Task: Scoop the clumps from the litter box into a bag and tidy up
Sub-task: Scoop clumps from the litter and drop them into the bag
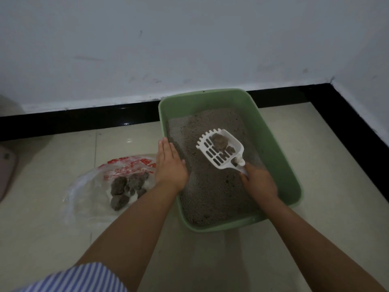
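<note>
A green, rectangular litter box (280,144) with rounded corners sits on the pale tiled floor, its far end close to the black skirting, turned at a slight angle. Grey granular litter (210,192) covers its bottom unevenly. Above the litter, near the middle of the box, a white slotted scoop (212,153) is tilted with its toothed front edge pointing toward the far-left; it carries one large grey-brown clump (219,141) and a few smaller pieces beside it. To the left of the box, on the floor, lies a clear plastic bag (88,192) with red printing, spread flat and holding several dark grey clumps (126,186) heaped together.
</note>
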Demonstrator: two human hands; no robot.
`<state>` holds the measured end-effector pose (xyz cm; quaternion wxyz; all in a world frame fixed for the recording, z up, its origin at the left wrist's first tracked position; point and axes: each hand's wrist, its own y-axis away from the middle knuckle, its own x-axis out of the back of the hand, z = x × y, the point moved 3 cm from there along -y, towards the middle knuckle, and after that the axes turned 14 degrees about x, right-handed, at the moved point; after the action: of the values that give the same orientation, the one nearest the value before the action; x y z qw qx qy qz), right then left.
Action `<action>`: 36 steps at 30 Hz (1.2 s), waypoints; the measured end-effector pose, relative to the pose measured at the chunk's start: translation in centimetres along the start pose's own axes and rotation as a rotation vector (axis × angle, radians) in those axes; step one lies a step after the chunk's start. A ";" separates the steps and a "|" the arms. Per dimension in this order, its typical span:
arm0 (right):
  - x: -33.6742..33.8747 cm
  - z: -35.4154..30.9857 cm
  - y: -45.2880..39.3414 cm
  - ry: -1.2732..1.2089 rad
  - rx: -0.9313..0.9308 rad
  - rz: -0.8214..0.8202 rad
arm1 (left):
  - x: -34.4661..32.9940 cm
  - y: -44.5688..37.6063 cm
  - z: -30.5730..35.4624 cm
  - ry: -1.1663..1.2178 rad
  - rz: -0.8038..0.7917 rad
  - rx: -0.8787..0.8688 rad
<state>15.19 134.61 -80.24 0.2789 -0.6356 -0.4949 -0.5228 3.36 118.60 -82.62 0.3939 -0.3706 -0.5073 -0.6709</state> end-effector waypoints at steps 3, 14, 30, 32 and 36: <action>0.5 -1.2 0.4 -0.020 0.038 0.019 | 0.6 0.6 -0.9 0.097 -0.043 -0.086; -0.3 -12.4 -0.8 -0.109 0.383 -0.112 | 5.7 -0.8 -20.1 -0.089 0.168 0.279; -3.3 -19.7 0.0 0.547 0.619 -0.085 | 3.9 -1.9 -21.8 0.279 0.078 0.379; -2.7 -19.2 0.0 0.536 0.601 -0.058 | 3.8 -1.8 -21.9 0.262 0.084 0.369; -1.0 -17.3 -0.5 0.384 0.538 0.009 | 4.1 -1.5 -22.2 0.219 0.096 0.352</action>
<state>8.09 119.36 -76.07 0.5274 -0.4311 -0.5508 -0.4823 -1.85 96.68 -84.18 0.5369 -0.2445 -0.5525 -0.5888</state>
